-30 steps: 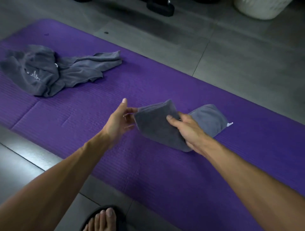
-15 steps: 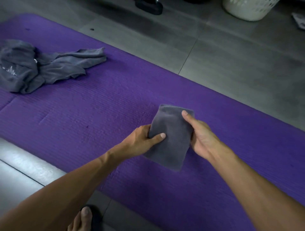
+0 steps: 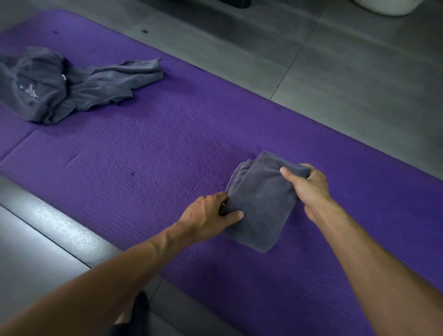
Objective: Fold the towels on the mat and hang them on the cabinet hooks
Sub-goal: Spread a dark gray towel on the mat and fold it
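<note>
A folded grey towel (image 3: 261,203) lies as a thick packet on the purple mat (image 3: 148,168), right of centre. My left hand (image 3: 211,213) grips its near left edge, thumb on top and fingers tucked at the side. My right hand (image 3: 309,184) holds the far right corner, thumb over the top and fingers curled underneath. A second grey towel (image 3: 72,88) lies crumpled and unfolded at the mat's far left. No cabinet or hooks are in view.
Grey floor tiles (image 3: 347,72) surround the mat. A white basket (image 3: 386,7) shows at the top right edge and a dark object (image 3: 230,2) at the top centre. My foot in a dark sandal (image 3: 134,319) stands on the floor by the mat's near edge.
The towel went from half open to a compact folded packet. Both hands shifted their hold: the left slid to the near left edge, the right to the far right corner.
</note>
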Tool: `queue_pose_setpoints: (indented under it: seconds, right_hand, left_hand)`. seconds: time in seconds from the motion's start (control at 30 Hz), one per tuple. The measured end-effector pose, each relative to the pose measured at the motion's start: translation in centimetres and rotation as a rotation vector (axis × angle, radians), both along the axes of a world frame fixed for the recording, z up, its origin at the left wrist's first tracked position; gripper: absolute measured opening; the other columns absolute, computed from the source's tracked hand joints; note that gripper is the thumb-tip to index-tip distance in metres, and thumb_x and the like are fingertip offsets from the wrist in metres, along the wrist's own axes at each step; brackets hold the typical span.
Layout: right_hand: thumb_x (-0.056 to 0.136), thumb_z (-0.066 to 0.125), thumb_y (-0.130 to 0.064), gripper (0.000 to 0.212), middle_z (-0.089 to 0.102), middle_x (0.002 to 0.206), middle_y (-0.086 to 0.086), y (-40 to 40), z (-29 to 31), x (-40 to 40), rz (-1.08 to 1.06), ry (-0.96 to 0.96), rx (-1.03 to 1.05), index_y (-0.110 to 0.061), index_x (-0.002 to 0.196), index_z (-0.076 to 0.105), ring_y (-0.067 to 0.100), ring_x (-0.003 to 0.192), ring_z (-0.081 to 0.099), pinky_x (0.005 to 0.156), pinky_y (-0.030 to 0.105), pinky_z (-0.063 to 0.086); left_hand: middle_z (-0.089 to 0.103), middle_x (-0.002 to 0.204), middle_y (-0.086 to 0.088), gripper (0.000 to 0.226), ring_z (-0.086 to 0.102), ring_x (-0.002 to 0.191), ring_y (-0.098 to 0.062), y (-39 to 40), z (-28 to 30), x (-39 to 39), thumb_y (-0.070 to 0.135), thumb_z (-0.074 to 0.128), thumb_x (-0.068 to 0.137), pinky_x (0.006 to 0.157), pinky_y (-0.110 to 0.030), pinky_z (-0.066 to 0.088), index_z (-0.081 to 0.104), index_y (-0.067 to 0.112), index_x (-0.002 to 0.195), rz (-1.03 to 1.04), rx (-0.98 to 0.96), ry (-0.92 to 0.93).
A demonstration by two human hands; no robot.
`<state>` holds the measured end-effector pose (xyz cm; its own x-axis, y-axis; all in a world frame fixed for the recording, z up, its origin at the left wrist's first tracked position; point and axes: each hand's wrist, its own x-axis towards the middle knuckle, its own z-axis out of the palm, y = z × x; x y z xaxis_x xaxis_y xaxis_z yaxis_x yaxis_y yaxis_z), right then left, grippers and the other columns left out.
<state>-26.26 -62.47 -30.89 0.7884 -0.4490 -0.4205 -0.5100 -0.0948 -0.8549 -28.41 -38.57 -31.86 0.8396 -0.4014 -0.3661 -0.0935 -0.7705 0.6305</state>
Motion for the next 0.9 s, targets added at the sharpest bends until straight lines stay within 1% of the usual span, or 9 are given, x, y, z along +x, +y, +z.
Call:
queue_pose_setpoints:
  seconds: [0.1, 0.23, 0.4, 0.5, 0.57, 0.67, 0.77, 0.83, 0.9]
  right_hand:
    - [0.083, 0.075, -0.034, 0.022, 0.073, 0.09, -0.004, -0.5, -0.1, -0.3, 0.133, -0.009, -0.095, -0.022, 0.099, 0.065, 0.009, 0.082, 0.071, 0.069, 0.028, 0.057]
    - [0.087, 0.072, -0.029, 0.009, 0.071, 0.08, -0.012, 0.1, 0.5, 0.3, 0.252, -0.131, -0.044, -0.025, 0.092, 0.066, 0.0, 0.074, 0.068, 0.059, 0.016, 0.051]
    - [0.079, 0.078, -0.035, 0.024, 0.073, 0.087, -0.003, 1.1, -1.8, 1.4, 0.257, 0.054, -0.148, -0.018, 0.091, 0.066, 0.015, 0.083, 0.07, 0.069, 0.03, 0.056]
    - [0.074, 0.078, -0.043, 0.042, 0.068, 0.098, -0.002, 2.0, -2.0, 1.7, 0.232, 0.122, -0.303, -0.019, 0.102, 0.06, 0.02, 0.096, 0.067, 0.084, 0.038, 0.056]
    - [0.075, 0.075, -0.048, 0.055, 0.062, 0.114, 0.003, 2.4, -1.3, 1.6, 0.292, 0.139, -0.566, -0.019, 0.118, 0.053, 0.026, 0.109, 0.059, 0.087, 0.039, 0.051]
    - [0.085, 0.066, -0.04, 0.052, 0.054, 0.129, 0.011, 2.9, -0.8, 0.8, 0.529, -0.181, -1.129, -0.016, 0.129, 0.05, 0.033, 0.118, 0.051, 0.089, 0.047, 0.044]
    - [0.094, 0.042, -0.03, 0.039, 0.054, 0.138, 0.006, 3.7, -2.3, -0.4, 1.023, -0.539, -1.075, -0.018, 0.128, 0.059, 0.029, 0.13, 0.047, 0.105, 0.051, 0.038]
    - [0.097, 0.03, -0.037, 0.049, 0.039, 0.153, 0.001, 3.3, -3.7, -0.9, 1.266, -0.458, -1.018, -0.023, 0.141, 0.049, 0.023, 0.145, 0.028, 0.118, 0.049, 0.018]
    - [0.098, 0.02, -0.049, 0.059, 0.011, 0.162, -0.004, 2.0, -4.1, 0.0, 1.355, -0.358, -1.094, -0.029, 0.153, 0.021, 0.017, 0.15, 0.006, 0.119, 0.045, -0.001]
  left_hand:
    - [0.057, 0.083, 0.009, 0.038, 0.054, 0.077, -0.015, -0.8, -0.5, -0.8, 0.063, 0.052, 0.084, 0.067, -0.03, 0.041, 0.039, 0.028, 0.09, -0.008, 0.132, -0.123]
    - [0.053, 0.079, 0.01, 0.036, 0.049, 0.08, -0.013, 0.0, -0.8, -1.9, 0.059, 0.052, 0.085, 0.07, -0.032, 0.045, 0.038, 0.026, 0.088, -0.008, 0.055, -0.159]
    - [0.049, 0.082, 0.01, 0.035, 0.053, 0.083, -0.014, 0.3, -0.5, -2.3, 0.055, 0.065, 0.078, 0.068, -0.025, 0.039, 0.044, 0.028, 0.078, 0.078, 0.069, -0.104]
    - [0.052, 0.112, 0.004, 0.049, 0.05, 0.106, -0.019, 0.0, 0.2, -1.9, 0.04, 0.071, 0.074, 0.087, -0.036, 0.047, 0.052, 0.022, 0.115, -0.014, 0.07, -0.46]
    - [0.055, 0.131, -0.002, 0.053, 0.051, 0.123, -0.025, -0.4, 0.1, -1.8, 0.022, 0.057, 0.08, 0.101, -0.041, 0.045, 0.049, 0.02, 0.132, -0.4, 0.008, -0.695]
    - [0.056, 0.138, -0.004, 0.06, 0.05, 0.13, -0.025, -0.5, -1.1, -2.2, 0.014, 0.036, 0.079, 0.108, -0.042, 0.041, 0.053, 0.016, 0.136, -0.719, 0.048, -0.641]
    - [0.05, 0.144, -0.003, 0.061, 0.044, 0.135, -0.022, 0.2, -2.2, -2.9, 0.011, 0.038, 0.079, 0.111, -0.044, 0.037, 0.051, 0.017, 0.138, -0.684, 0.046, -0.521]
    - [0.044, 0.148, -0.003, 0.061, 0.038, 0.139, -0.021, 0.7, -2.6, -3.3, 0.013, 0.037, 0.081, 0.115, -0.043, 0.029, 0.048, 0.019, 0.141, -0.679, 0.066, -0.532]
    - [0.042, 0.15, -0.002, 0.061, 0.034, 0.141, -0.021, 0.6, -2.5, -3.4, 0.013, 0.035, 0.082, 0.116, -0.043, 0.025, 0.046, 0.019, 0.143, -0.688, 0.075, -0.509]
